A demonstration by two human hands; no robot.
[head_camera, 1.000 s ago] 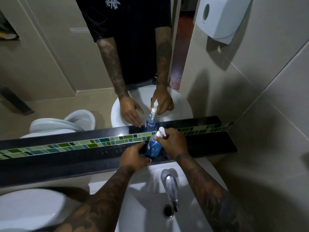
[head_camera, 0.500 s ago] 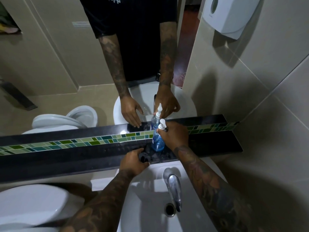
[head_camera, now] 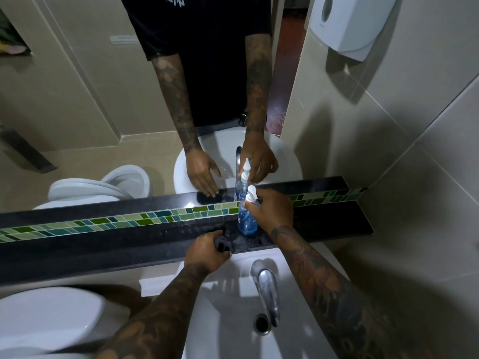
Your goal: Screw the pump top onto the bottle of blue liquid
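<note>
A clear bottle of blue liquid (head_camera: 247, 221) stands upright on the black shelf (head_camera: 331, 221) under the mirror. Its white pump top (head_camera: 251, 193) sits on the neck with the nozzle pointing up and to the left. My right hand (head_camera: 274, 211) comes in from the right, and its fingertips close around the collar just under the pump head. My left hand (head_camera: 207, 251) lies on the shelf's front edge to the left of the bottle, fingers flat, apart from the bottle and holding nothing. The mirror repeats both hands and the bottle.
A chrome faucet (head_camera: 267, 288) reaches over the white sink (head_camera: 225, 320) just below the shelf. A toilet (head_camera: 44, 314) stands at the lower left. The mirror (head_camera: 77, 112) fills the wall above a green tile strip (head_camera: 103, 224). A white dispenser (head_camera: 347, 22) hangs on the right wall.
My left hand has let go of the bottle's base and dropped to the shelf edge. The bottle went from tilted in both hands to upright on the shelf, with only my right hand on it.
</note>
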